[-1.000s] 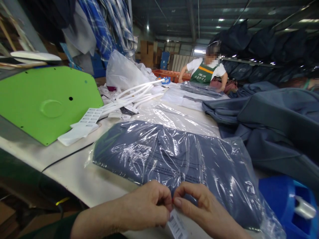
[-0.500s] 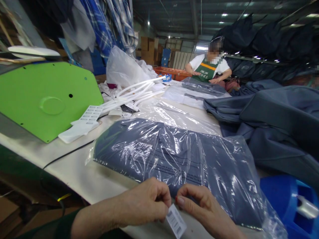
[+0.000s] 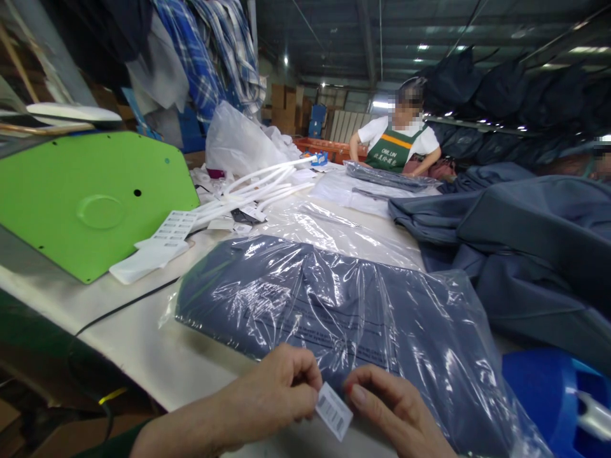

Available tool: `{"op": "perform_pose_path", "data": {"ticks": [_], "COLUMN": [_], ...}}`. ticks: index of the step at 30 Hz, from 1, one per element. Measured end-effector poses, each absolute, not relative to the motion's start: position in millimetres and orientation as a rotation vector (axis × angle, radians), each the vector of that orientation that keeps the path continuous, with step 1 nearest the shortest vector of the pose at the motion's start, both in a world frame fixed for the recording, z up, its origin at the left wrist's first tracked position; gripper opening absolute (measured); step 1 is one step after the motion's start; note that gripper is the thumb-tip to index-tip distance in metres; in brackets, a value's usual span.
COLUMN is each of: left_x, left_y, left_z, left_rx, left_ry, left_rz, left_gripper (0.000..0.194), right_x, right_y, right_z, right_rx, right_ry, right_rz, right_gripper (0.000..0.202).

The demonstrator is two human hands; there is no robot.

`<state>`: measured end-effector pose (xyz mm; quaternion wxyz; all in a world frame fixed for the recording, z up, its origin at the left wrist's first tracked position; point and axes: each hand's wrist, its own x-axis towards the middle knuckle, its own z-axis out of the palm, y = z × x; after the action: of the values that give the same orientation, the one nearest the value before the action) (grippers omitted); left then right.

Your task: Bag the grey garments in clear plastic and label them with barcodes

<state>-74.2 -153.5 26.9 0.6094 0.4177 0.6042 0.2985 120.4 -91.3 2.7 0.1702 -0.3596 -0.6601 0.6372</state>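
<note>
A small white barcode label (image 3: 334, 411) is pinched between the thumb and fingers of my left hand (image 3: 281, 391). Just right of the label is my right hand (image 3: 398, 407), its thumb and index finger curled together at the label's edge; a small red spot shows at the fingertip, and what they grip is too small to make out. Beyond both hands lies a folded dark blue-grey fabric item in a clear plastic bag (image 3: 296, 299), with printed text on the plastic.
A green machine panel (image 3: 95, 203) stands left, with label sheets (image 3: 157, 248) beside it. White tubes (image 3: 262, 181) lie behind. Dark fabric (image 3: 539, 229) and a blue plastic object (image 3: 539, 388) are right. Across the table stands a person in a green apron (image 3: 394, 149).
The label has tilted and moved slightly up between my hands. My right hand has shifted a little right and down. The person across the table has drawn their hands lower behind the bagged item.
</note>
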Motion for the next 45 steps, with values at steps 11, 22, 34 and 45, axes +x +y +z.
{"op": "perform_pose_path", "data": {"ticks": [11,22,34,45], "left_x": [-84,-99,-95,-99], "left_y": [-116,-47,-29,-25], "left_z": [19,23,-1,-2], "left_rx": [0.954,1.266,1.491,1.519], "left_ry": [1.532,1.747,2.12,2.15], "left_rz": [1.042,1.016,0.56,0.439], "left_gripper": [0.022,0.017,0.013,0.017], "right_x": [89,50,40,38], "right_y": [-60,-9,9,14], "right_z": [-1,24,-8,-16], "right_rx": [-1.114,-1.161,-1.495,-1.541], "right_ry": [-1.477,-1.435,-1.634,-1.723], "right_rz": [1.828,1.602,1.468,1.404], "right_gripper": [0.046,0.035,0.02,0.019]}}
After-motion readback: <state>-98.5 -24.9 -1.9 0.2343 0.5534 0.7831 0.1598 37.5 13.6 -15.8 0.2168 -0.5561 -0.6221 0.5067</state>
